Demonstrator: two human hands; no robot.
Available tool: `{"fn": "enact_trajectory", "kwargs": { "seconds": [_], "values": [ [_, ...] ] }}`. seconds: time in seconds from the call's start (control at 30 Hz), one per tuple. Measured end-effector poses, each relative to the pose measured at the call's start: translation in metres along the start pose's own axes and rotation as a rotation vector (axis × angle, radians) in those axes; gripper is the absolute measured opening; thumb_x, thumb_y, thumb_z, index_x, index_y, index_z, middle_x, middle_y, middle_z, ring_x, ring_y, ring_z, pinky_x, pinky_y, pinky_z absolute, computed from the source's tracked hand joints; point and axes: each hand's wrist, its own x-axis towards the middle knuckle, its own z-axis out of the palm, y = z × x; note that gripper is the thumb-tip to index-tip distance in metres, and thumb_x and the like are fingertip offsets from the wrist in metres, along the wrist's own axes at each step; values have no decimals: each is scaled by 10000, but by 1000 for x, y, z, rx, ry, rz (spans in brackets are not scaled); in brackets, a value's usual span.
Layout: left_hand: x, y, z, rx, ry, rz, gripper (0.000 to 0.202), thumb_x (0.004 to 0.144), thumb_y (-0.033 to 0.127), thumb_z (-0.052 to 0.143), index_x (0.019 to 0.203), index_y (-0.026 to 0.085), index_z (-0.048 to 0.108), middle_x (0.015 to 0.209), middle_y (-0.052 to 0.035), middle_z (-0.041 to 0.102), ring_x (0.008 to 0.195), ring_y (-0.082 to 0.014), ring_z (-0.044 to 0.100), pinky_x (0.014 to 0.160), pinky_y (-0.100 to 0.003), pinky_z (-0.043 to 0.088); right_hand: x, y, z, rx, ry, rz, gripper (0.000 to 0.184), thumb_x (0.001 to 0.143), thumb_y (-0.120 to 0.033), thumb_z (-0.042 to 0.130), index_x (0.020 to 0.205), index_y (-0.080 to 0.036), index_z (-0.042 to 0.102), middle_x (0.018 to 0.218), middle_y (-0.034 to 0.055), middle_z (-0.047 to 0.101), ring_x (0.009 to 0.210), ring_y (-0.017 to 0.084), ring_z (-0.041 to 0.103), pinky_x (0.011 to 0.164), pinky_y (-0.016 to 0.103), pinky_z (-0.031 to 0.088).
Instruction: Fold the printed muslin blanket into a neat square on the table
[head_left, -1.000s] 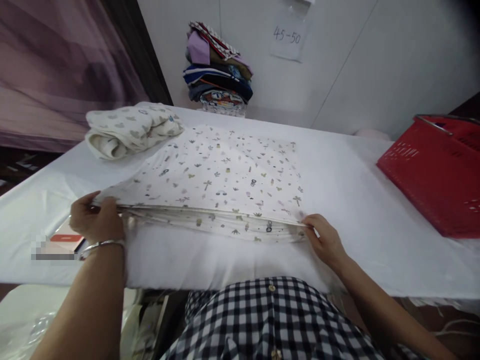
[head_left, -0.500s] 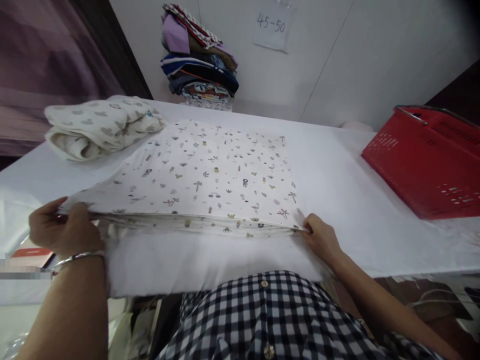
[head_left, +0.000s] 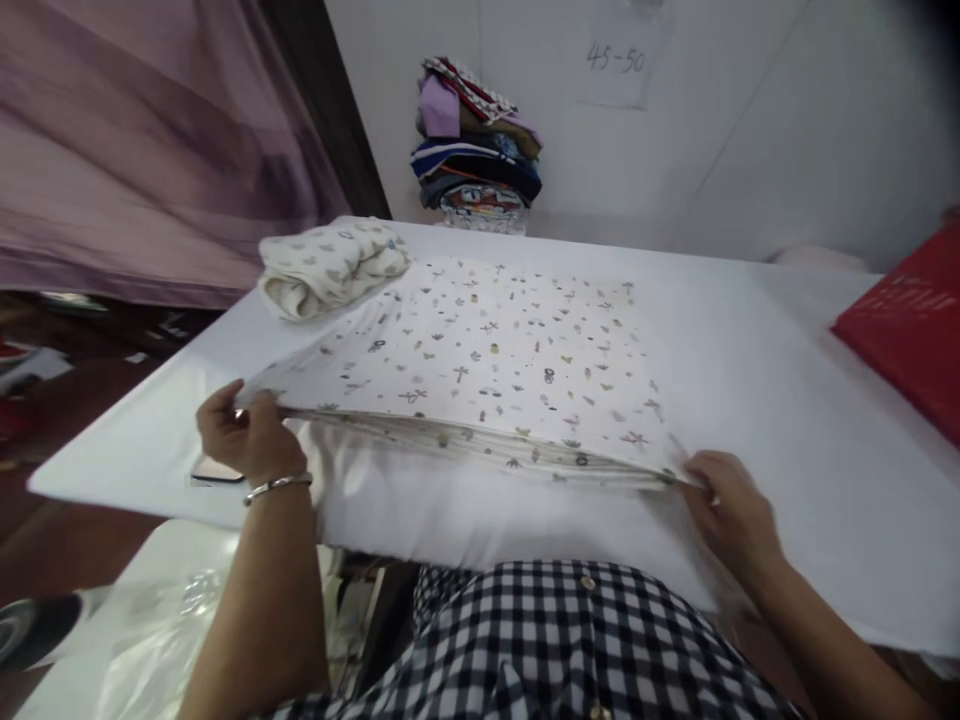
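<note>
A white cloth (head_left: 495, 360) printed with small palms, plants and rings lies folded in layers on the white table. My left hand (head_left: 251, 435) pinches its near left corner between thumb and fingers; a silver bangle circles that wrist. At the near right corner, my right hand (head_left: 727, 505) has its fingers closed on the cloth edge, slightly blurred. The near edge is pulled taut between both hands, and several stacked layers show beneath it. Beyond my left hand rests a bundled cream cloth (head_left: 330, 265) with grey shapes, touching or close to the printed cloth's far left side.
A stack of folded fabrics (head_left: 480, 150) stands at the table's far edge by the wall. To the right is a red plastic basket (head_left: 911, 330). A phone-like flat object (head_left: 217, 470) lies near my left wrist. A pink curtain (head_left: 150, 150) hangs at the left.
The camera view has swung left, so everything sits further right in the picture. Both hands still hold the near corners, and the near edge now slants down toward my right hand.
</note>
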Motion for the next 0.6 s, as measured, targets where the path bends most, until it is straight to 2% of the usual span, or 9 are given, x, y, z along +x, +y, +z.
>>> {"fn": "enact_trajectory", "kwargs": {
  "seconds": [0.03, 0.1, 0.2, 0.3, 0.37, 0.43, 0.53, 0.6],
  "values": [
    [-1, 6, -3, -36, 47, 42, 377, 646, 201, 499, 1008, 96, 527, 849, -4, 488, 650, -72, 399, 605, -224, 395, 0, 5, -1, 21, 62, 0, 234, 765, -196, 453, 988, -204, 524, 1039, 85, 557, 943, 212, 553, 691, 312, 481],
    [-4, 18, -9, -127, 140, 116, 342, 635, 187, 535, 964, 99, 560, 830, -3, 509, 658, -76, 431, 597, -221, 405, 1, 13, -5, 56, 71, -8, 331, 751, -173, 429, 1067, -208, 521, 1106, 86, 550, 1016, 231, 536, 782, 356, 474],
    [-9, 32, -15, -176, 46, 65, 341, 612, 174, 585, 944, 101, 592, 777, 6, 512, 611, -65, 441, 545, -203, 404, 2, 8, -16, 118, -3, 36, 378, 748, -179, 394, 1095, -236, 534, 1134, 59, 559, 1000, 239, 558, 786, 376, 479],
    [-14, 41, -21, -216, 12, -17, 354, 610, 181, 608, 957, 115, 599, 759, 18, 502, 553, -46, 435, 504, -193, 413, 4, -7, -29, 191, 104, 320, 421, 744, -214, 408, 1144, -255, 534, 1030, 60, 607, 829, 231, 611, 688, 357, 497],
    [-18, 45, -26, -240, 38, -57, 355, 618, 196, 614, 968, 138, 597, 756, 26, 492, 546, -44, 443, 503, -197, 437, 4, -15, -34, 305, 32, 533, 445, 727, -244, 426, 1157, -241, 543, 834, 46, 641, 632, 209, 609, 603, 349, 498],
    [-22, 51, -32, -258, 13, -95, 343, 625, 213, 627, 963, 162, 600, 749, 29, 503, 552, -49, 462, 518, -205, 460, 3, -18, -36, 404, -50, 675, 441, 710, -274, 442, 1131, -236, 567, 696, 17, 632, 532, 201, 587, 554, 349, 494],
    [-27, 61, -37, -310, 0, -108, 328, 626, 229, 647, 950, 196, 614, 761, 23, 547, 578, -63, 501, 540, -211, 477, 2, -15, -35, 400, 95, 715, 471, 695, -285, 465, 1156, -252, 554, 677, 17, 630, 648, 244, 617, 623, 376, 506],
    [-29, 70, -39, -340, 33, -138, 319, 621, 228, 651, 940, 218, 626, 718, 32, 547, 559, -63, 502, 530, -207, 478, 1, -11, -32, 430, 94, 727, 520, 695, -313, 466, 1206, -225, 512, 626, 16, 613, 645, 258, 614, 639, 396, 510]
  ]
}}
